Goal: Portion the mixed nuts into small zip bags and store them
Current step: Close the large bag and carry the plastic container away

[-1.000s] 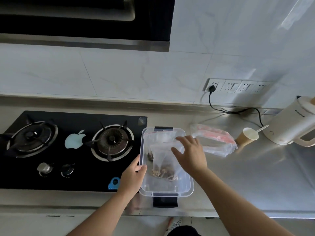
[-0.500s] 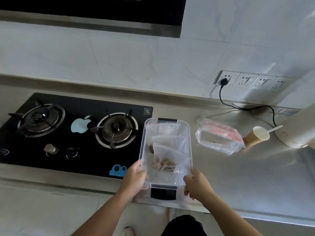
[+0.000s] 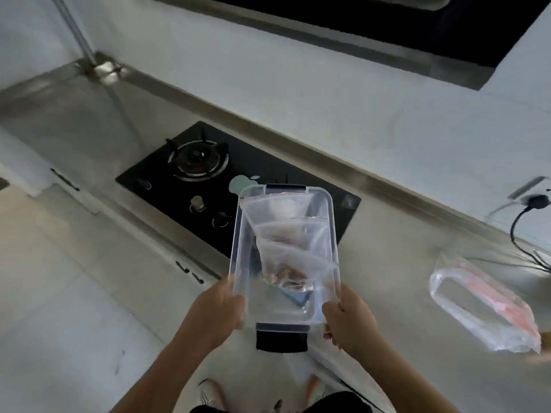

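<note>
A clear plastic storage box [image 3: 238, 234] with black end latches hangs in the air in front of me, above the counter edge and the hob. Inside it lie several small zip bags [image 3: 286, 263]; the nearest one shows brown nuts at its bottom. My left hand [image 3: 219, 311] grips the box's near left corner. My right hand [image 3: 347, 318] grips its near right corner. A larger clear bag with a red zip strip [image 3: 483, 305] lies on the counter to the right, apart from both hands.
A black gas hob [image 3: 190, 174] with one burner and knobs in view sits behind the box. The steel counter [image 3: 402, 239] runs diagonally, a black cable [image 3: 515, 234] on its right end. Range hood [image 3: 387, 28] overhead. Pale floor on the left, my feet below.
Both hands have lifted the box off the counter and the view has swung left. A second ago my right hand was laying a bag in the box; it now holds the box.
</note>
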